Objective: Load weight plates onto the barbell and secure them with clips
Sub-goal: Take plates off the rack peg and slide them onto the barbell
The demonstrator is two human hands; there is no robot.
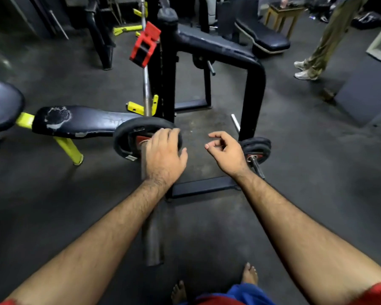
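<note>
A black weight plate [123, 137] with a red hub sits on the near sleeve [152, 238] of the barbell [146, 84], whose steel shaft runs away from me. My left hand [165, 155] lies flat against the plate's face and over the sleeve, fingers spread on the rim. My right hand [226, 150] hovers to the right, empty, fingers loosely curled and apart. A red clip [144, 44] hangs on the bar farther up.
A black rack frame [251, 62] stands just behind my hands, with small plates [256, 148] on a peg at its right post. A black and yellow bench [75, 122] lies at left. Another person's legs [317, 51] stand at far right. My bare feet [249, 276] are below.
</note>
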